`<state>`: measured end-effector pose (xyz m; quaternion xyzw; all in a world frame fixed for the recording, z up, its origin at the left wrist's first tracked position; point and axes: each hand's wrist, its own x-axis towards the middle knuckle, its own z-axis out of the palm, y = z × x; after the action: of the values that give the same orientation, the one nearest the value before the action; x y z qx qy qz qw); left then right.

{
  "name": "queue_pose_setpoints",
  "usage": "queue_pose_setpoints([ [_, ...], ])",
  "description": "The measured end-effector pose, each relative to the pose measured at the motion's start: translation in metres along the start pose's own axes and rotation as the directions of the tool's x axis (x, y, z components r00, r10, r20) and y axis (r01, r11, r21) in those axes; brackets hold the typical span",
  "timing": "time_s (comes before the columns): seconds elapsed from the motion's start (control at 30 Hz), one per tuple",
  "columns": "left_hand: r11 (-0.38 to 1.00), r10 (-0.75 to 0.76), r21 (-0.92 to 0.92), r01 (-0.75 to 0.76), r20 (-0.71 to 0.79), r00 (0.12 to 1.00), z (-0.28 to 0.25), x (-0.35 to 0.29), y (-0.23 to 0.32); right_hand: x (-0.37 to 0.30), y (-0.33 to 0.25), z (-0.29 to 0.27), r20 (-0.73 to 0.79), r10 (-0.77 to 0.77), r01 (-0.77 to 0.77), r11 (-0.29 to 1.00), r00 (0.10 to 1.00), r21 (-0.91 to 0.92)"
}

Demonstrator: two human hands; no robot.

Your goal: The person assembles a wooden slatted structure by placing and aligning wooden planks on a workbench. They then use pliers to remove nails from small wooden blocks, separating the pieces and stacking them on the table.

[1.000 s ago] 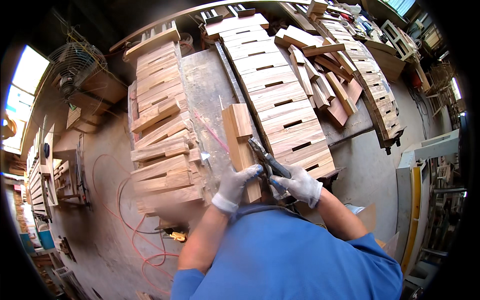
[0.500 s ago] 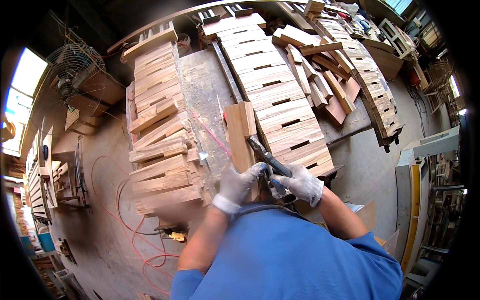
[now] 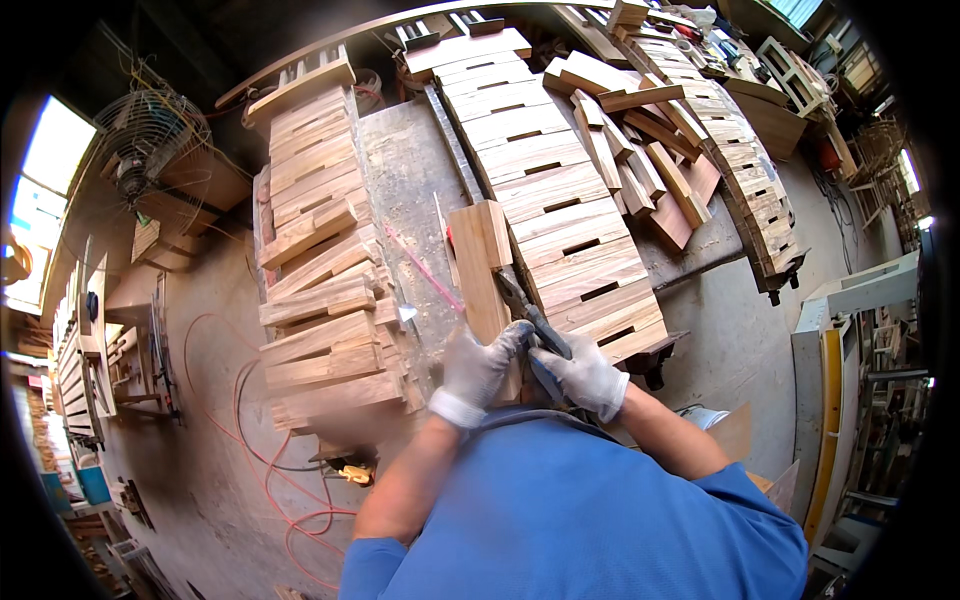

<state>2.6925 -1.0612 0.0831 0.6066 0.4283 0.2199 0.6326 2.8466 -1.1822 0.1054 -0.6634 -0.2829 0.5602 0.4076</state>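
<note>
A wooden block [image 3: 470,250] with a notch in its right side stands out in front of me. My left hand [image 3: 472,372], in a white glove with a bluish fingertip, is closed round its lower end, thumb beside the tool. My right hand [image 3: 588,376], also gloved, is closed on a dark plier-like tool [image 3: 530,312]. The tool's head meets the block's right side near the notch. Its lower end is partly hidden by my gloves and body. To the right lies a long row of slotted wooden pieces [image 3: 560,228].
At left runs a stack of wooden pieces [image 3: 325,290], some askew. Loose offcuts [image 3: 650,175] pile up beyond the slotted row, beside another slotted row [image 3: 745,165]. A wire fan [image 3: 145,150] stands far left, a red hose [image 3: 270,465] on the floor. Machine framing [image 3: 830,380] is at right.
My right hand has shifted slightly left, toward my left hand, with the tool's handle end. The left hand and the block have hardly moved.
</note>
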Motion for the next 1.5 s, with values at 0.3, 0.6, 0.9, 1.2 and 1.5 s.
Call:
queue_pose_setpoints([
  [0.3, 0.998, -0.008, 0.066, 0.005, 0.045, 0.999, -0.004, 0.009, -0.013, 0.011, 0.012, -0.019, 0.159, -0.023, 0.001, 0.991, 0.987, 0.133],
  [0.6, 0.980, 0.047, 0.192, -0.060, 0.071, 0.996, -0.017, 0.006, -0.016, -0.006, -0.013, -0.021, 0.263, 0.124, -0.212, 0.916, 0.957, 0.341],
  [0.9, 0.749, 0.241, 0.571, -0.335, 0.237, 0.941, -0.059, -0.002, 0.012, -0.028, 0.007, -0.047, 0.359, 0.137, -0.190, 0.975, 0.923, 0.116],
  [1.2, 0.538, 0.137, 0.709, -0.456, 0.460, 0.877, -0.086, -0.012, 0.044, -0.046, -0.031, -0.101, 0.227, 0.291, -0.008, 0.631, 0.929, -0.776],
  [1.5, 0.921, 0.164, 0.332, -0.205, 0.149, 0.975, -0.109, -0.030, 0.031, 0.019, 0.022, -0.119, -0.153, 0.208, -0.234, 0.451, 0.966, -0.862],
])
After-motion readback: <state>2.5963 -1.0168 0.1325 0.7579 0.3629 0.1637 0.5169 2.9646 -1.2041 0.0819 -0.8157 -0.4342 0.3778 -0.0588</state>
